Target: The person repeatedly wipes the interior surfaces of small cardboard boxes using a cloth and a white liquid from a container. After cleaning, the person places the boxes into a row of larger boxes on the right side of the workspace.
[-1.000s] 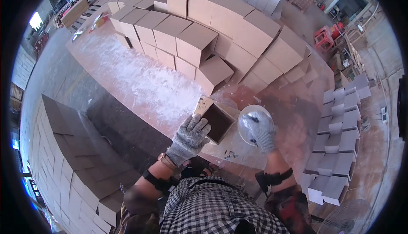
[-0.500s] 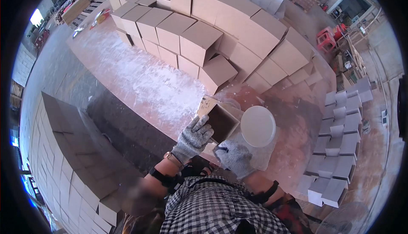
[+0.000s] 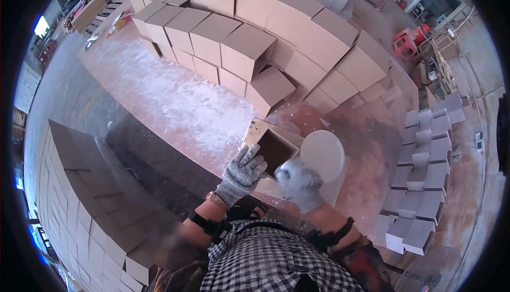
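Note:
In the middle stands a small open-topped box with light tan walls and a dark inside. My left hand, in a grey knitted glove, grips its left wall; two fingers stretch up along it and the others bend over the rim. Beside the box's near right corner is my right hand, gloved alike and smeared by motion. It looks closed, but what it holds cannot be made out. A round whitish lid or tub top lies just right of the box, partly behind my right hand.
Stacked brown boxes line the far side of the reddish work surface, which has white powder spread over it. More boxes rise at the left, and grey ones stand at the right. A fan is at lower right.
My right hand has shifted slightly right and up from the box's near edge, and now covers part of the round lid. The left hand and the box stay in place.

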Available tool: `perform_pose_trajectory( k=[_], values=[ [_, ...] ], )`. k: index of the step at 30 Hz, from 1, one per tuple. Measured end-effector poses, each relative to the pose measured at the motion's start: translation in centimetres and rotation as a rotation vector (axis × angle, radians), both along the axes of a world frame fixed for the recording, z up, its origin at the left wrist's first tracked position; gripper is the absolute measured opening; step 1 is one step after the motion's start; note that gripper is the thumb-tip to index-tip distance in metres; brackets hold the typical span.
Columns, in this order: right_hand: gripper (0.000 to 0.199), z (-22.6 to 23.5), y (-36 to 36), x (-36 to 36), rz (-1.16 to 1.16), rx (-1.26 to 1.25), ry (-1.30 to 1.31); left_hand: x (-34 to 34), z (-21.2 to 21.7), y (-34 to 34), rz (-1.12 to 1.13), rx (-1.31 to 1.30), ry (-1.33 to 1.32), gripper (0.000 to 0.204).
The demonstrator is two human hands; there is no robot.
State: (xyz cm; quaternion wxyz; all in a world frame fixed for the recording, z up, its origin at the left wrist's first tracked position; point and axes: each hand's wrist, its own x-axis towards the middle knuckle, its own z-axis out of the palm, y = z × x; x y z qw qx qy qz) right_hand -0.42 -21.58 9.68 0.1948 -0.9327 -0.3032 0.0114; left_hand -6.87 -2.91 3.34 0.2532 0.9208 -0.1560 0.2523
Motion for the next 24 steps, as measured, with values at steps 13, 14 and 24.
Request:
perform_pose_trajectory(
  k=[13,14,24],
  values=[
    [0.018,0.5,-9.3,-3.6,-0.427,0.588,0.808,-1.0,1.6,-3.2,0.107,0.296,0.156,0.054],
    [0.018,0.0,-10.1,-3.6,-0.431,0.605,0.801,-0.7,1.8,-3.9,0.097,0.381,0.135,0.057],
    [0.019,0.6,-11.6,-4.4,-0.605,0.882,0.690,0.3,3.0,-1.4,-0.068,-0.089,0.286,0.028]
  ],
)
